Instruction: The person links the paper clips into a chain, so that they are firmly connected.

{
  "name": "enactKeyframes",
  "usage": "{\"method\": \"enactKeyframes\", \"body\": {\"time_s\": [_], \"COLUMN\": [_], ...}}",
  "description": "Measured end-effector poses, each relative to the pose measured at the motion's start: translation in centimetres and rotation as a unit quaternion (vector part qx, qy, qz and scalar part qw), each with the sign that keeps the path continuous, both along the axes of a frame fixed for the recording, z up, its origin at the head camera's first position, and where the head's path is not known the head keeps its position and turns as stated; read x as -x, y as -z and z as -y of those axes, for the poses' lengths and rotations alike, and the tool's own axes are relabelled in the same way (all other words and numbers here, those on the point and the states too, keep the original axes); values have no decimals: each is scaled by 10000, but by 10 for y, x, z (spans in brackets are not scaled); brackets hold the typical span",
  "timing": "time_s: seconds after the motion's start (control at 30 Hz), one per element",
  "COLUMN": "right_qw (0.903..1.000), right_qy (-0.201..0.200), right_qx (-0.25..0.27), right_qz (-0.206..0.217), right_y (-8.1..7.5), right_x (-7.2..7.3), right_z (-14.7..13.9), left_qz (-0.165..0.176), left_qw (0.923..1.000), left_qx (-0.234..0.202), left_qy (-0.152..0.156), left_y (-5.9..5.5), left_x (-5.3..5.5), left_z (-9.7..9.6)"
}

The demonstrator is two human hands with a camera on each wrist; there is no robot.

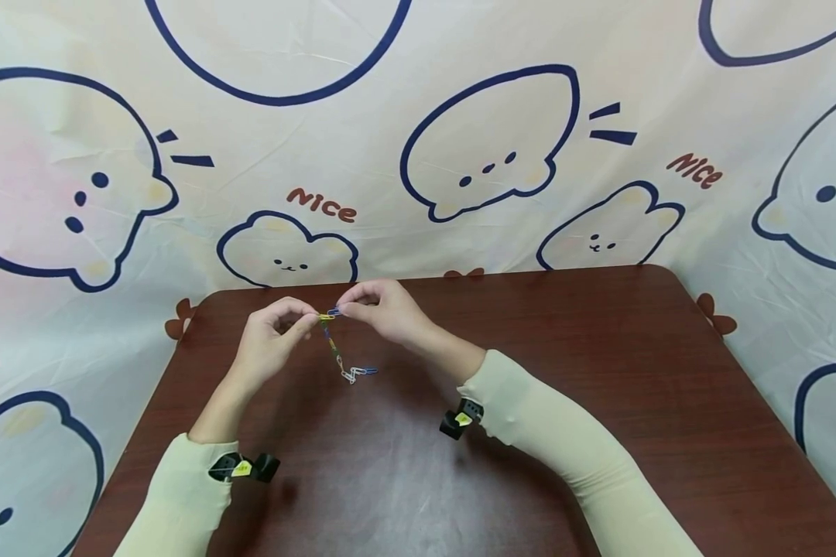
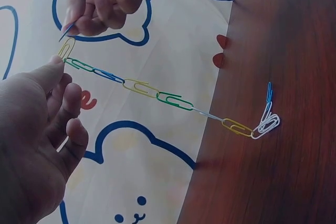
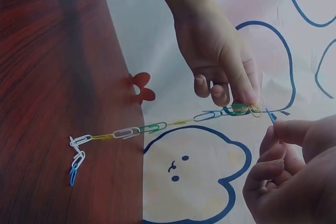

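A chain of linked paper clips (image 2: 140, 88) in yellow, green, blue and white hangs from my left hand (image 1: 270, 340). Thumb and finger of that hand pinch the yellow paper clip (image 2: 66, 49) at its upper end. My right hand (image 1: 388, 309) pinches a blue paper clip (image 3: 270, 115), its tip right beside the yellow one. The chain's lower end lies on the table, where white clips (image 2: 266, 124) are bunched and another blue clip (image 2: 269, 93) ends the row. Fingertips cover part of both pinched clips.
The dark brown wooden table (image 1: 599, 402) ends just beyond my hands. A pale cloth (image 1: 460, 255) with cartoon drawings hangs behind it and along its sides. Each sleeve carries a small black camera, one on the left wrist (image 1: 244, 468) and one on the right (image 1: 462, 418).
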State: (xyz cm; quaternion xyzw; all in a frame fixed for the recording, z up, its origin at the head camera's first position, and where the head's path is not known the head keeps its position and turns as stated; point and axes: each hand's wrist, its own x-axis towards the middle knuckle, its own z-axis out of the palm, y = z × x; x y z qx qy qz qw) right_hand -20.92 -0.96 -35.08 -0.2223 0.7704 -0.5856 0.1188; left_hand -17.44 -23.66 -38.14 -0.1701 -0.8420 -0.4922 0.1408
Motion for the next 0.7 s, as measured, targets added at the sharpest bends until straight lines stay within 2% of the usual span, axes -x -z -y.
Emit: {"method": "enactKeyframes", "body": {"time_s": [0.33,0.57,0.7], "right_qw": [10000,9999,9996], "right_qy": [55,86,162], "right_qx": [38,-71,-197], "right_qz": [-18,29,114], "right_y": [0,-1,-2], "right_x": [1,-1,-2], "right_z": [10,12,11], "left_qz": [-73,-138,-133], "left_qw": [10000,9998,9998], "left_qx": [9,30,79], "left_qy": [39,107,120], "left_y": [-1,-25,-31], "left_x": [0,-16,-19], "left_z": [-2,-16,-18]}}
